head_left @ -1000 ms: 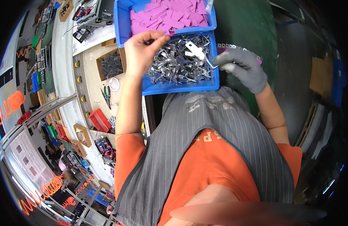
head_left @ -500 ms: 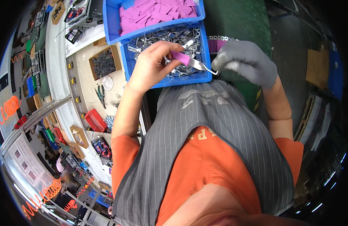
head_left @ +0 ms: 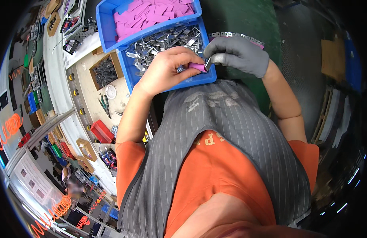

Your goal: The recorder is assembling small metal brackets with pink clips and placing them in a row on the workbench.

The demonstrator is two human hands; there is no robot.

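Bare and closed, my left hand [head_left: 167,69] pinches a purple sleeve [head_left: 197,66] between thumb and fingers, over the near part of a blue bin [head_left: 191,82]. A bent metal strip [head_left: 208,64] sticks out of the sleeve's right end. My right hand [head_left: 241,56], in a grey glove, is closed on that strip with thumb and forefinger. Loose metal strips [head_left: 167,43] fill the bin beneath. Behind it, a second blue bin [head_left: 106,25] holds many flat purple sleeves [head_left: 151,16]. My fingers hide part of the sleeve.
A row of metal strips with purple sleeves [head_left: 253,41] lies beyond my right hand. On the bench to the left are a cardboard box of dark parts [head_left: 106,72], green-handled pliers [head_left: 105,105], a white round lid [head_left: 111,92] and a red bin [head_left: 102,131].
My right hand has shifted left and up, and the metal strip now shows less outside the sleeve. In the picture, the bins have moved slightly left.
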